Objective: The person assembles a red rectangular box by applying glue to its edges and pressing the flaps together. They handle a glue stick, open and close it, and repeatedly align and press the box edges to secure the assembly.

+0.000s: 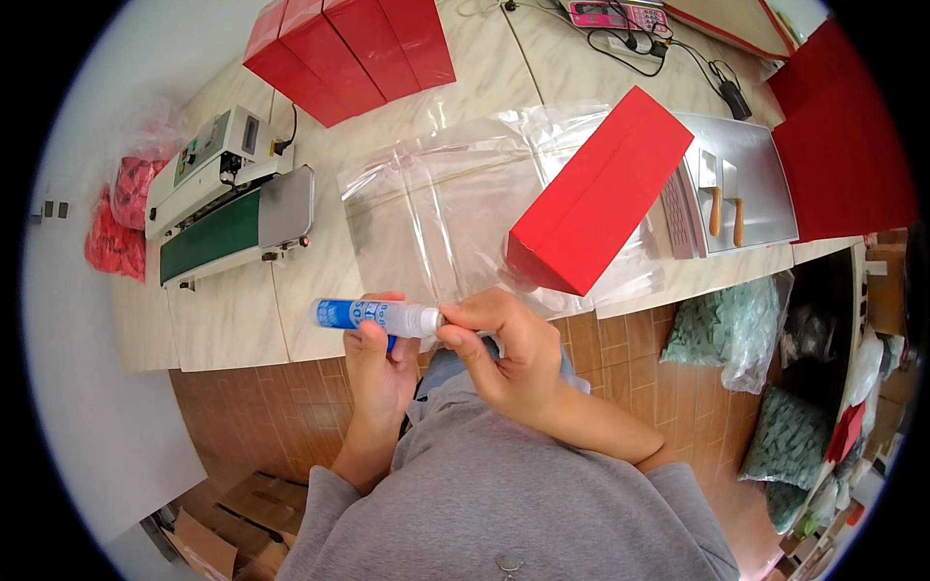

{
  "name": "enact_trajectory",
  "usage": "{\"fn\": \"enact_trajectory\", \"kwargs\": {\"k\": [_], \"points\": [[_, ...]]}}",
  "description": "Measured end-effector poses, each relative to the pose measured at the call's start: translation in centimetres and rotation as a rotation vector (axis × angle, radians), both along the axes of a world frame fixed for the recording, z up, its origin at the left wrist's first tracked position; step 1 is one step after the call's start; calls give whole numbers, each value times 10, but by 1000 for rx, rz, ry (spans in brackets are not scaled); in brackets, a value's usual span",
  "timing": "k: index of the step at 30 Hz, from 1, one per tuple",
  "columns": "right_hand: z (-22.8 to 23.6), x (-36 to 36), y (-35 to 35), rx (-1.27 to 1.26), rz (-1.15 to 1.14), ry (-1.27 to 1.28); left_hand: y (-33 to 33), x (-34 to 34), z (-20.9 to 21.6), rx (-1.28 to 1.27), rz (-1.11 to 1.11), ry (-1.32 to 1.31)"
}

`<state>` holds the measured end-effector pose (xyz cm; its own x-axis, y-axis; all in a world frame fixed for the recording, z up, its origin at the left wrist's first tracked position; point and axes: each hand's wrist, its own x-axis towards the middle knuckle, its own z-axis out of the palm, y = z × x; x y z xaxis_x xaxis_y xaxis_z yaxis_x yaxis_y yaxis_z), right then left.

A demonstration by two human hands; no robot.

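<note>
My left hand (378,363) is wrapped round a small clear glue bottle (363,316) with a blue-and-white label. The bottle lies nearly level above the table's front edge, its white neck toward the right. A bit of blue, perhaps a cap, shows under the bottle between my left fingers. My right hand (509,353) pinches at the bottle's tip with thumb and forefinger; anything small between them is hidden. Just beyond, a red box (605,194) lies tilted on a clear plastic sheet (387,228).
At the left stands a sealing machine (218,189) with a green belt. Several red boxes (349,53) stand at the back. A metal tray (765,184) on the right holds two wooden-handled scrapers (715,208). Cables (639,58) lie at the far right; bags (727,324) sit below the edge.
</note>
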<state>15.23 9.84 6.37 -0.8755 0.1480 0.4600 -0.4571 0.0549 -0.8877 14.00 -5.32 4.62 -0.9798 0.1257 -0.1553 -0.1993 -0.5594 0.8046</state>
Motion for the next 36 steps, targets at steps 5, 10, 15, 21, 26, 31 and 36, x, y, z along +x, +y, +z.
{"fn": "enact_trajectory", "kwargs": {"k": [5,10,15,21,26,31,36], "points": [[9,-7,-1,-74,111,-6,-6,-2,-3,404,-197,-346],[13,-9,-4,-386,264,-267,0,-12,2,363,-221,-469],[15,-10,-6,-417,299,-305,-5,-15,-2,499,-270,-482],[14,-10,-7,-505,309,-341,-6,-15,-3,430,-220,-389],[18,-13,0,-645,409,-456,-13,-15,-6,142,-98,-171],[17,-14,1,-689,464,-464,-17,-18,-2,125,-121,-81],[12,-12,-1,-682,473,-478,-19,-17,-6,180,-127,-108]]}}
